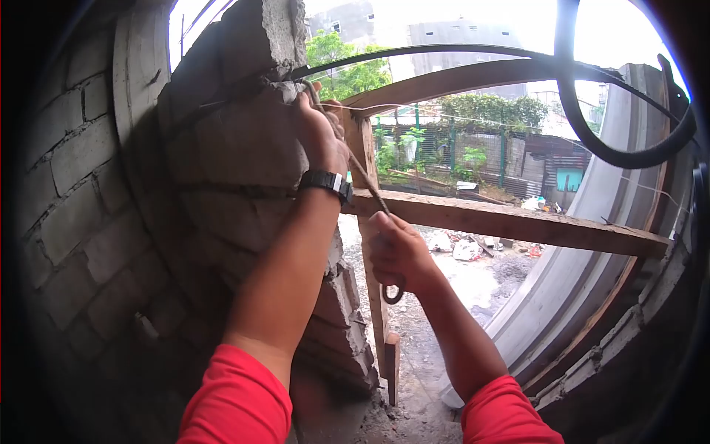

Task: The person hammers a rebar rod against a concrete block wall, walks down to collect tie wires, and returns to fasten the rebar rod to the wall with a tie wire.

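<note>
A thin brownish rod (pixel 372 185), apparently steel, slants down from the broken edge of the block wall (pixel 244 140). Its top is bent over near the wall, and its bottom end curls into a loop. My right hand (pixel 403 253) is closed round the lower part, just above that loop. Higher up, my left hand (pixel 322 137), with a black watch (pixel 322 182) on its wrist, is wrapped about the upper part against the wall edge. The left fingertips are partly hidden. A thin pale wire (pixel 444 108) runs rightward from near the left hand.
A wooden crossbar (pixel 503 220) spans the opening at mid height, with a curved timber (pixel 458 81) above. A dark bar (pixel 429 50) and a thick black hose (pixel 573 96) hang overhead. Corrugated sheets (pixel 532 296) lean at right. Rubble (pixel 466 248) lies outside.
</note>
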